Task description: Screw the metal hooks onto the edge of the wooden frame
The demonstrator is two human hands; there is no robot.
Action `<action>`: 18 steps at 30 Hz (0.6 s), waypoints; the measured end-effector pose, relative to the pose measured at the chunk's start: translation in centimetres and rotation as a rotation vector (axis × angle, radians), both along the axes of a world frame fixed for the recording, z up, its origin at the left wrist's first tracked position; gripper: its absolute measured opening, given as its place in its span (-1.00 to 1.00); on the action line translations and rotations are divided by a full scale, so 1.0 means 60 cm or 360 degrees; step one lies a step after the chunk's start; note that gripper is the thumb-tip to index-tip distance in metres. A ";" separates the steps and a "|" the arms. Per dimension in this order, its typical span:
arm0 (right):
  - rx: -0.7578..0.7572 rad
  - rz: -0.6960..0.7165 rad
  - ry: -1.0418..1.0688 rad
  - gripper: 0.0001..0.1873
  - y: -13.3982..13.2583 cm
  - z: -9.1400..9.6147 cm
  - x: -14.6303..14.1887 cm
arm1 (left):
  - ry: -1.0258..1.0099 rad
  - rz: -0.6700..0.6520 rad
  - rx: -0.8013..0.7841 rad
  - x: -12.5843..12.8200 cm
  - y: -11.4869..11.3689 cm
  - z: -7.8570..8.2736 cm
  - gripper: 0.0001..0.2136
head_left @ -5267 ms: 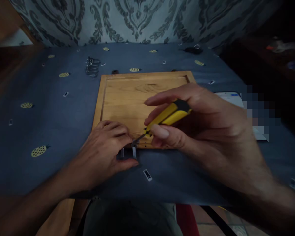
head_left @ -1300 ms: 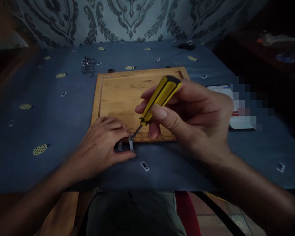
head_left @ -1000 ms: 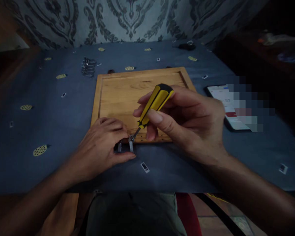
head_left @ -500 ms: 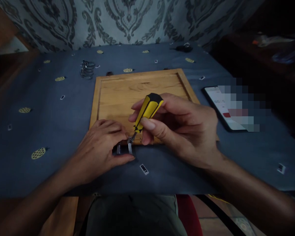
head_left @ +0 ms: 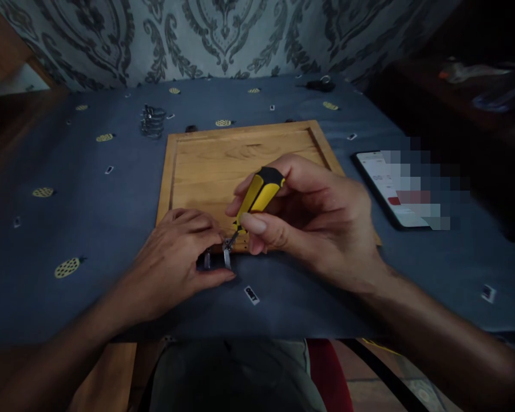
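My right hand [head_left: 313, 223] is closed round a yellow and black screwdriver [head_left: 257, 197]. Its tip points down-left onto a small metal bracket [head_left: 226, 254] at the near edge of a wooden board [head_left: 206, 171]. My left hand [head_left: 175, 263] lies over the bracket's left part with fingers curled, pinning it against the board's edge; thumb and fingertips touch the metal. The screw under the tip is too small to make out.
A blue cloth with yellow spots [head_left: 68, 200] covers the table. A small heap of metal parts [head_left: 152, 120] lies at the back left, a dark key-like object [head_left: 320, 84] at the back. A phone [head_left: 390, 186] lies to the right. A patterned wall rises behind.
The screwdriver handle has dropped lower and turned in my right hand; its tip stays on the bracket. My left hand has held still.
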State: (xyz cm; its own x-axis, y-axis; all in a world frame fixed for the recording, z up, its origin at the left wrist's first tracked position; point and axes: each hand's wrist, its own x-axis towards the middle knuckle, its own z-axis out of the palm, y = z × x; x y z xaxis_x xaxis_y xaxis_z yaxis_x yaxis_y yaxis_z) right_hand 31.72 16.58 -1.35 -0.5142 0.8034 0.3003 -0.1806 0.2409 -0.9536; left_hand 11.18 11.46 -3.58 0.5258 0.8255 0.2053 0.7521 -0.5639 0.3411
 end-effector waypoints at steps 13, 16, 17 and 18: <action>0.0034 0.0020 -0.0003 -0.76 0.000 -0.007 0.002 | -0.0003 0.0005 0.0008 -0.002 -0.001 -0.001 -0.80; 0.0124 -0.0144 0.0047 -0.78 -0.001 -0.001 0.001 | 0.0001 0.0017 -0.0012 -0.002 0.000 -0.002 -0.78; 0.0167 -0.0236 0.0096 -0.77 -0.001 0.001 0.001 | -0.0003 0.0015 -0.0010 -0.002 0.000 -0.003 -0.77; 0.0199 -0.0320 0.0151 -0.76 0.000 0.003 0.001 | -0.0007 0.0013 -0.0008 -0.002 0.000 -0.003 -0.76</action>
State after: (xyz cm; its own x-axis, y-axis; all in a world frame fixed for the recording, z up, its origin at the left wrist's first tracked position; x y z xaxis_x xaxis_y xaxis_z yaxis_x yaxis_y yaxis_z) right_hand 31.78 16.60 -1.14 -0.3127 0.8402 0.4430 -0.2041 0.3961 -0.8952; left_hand 11.04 11.48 -3.77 0.5183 0.8307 0.2035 0.7550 -0.5561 0.3474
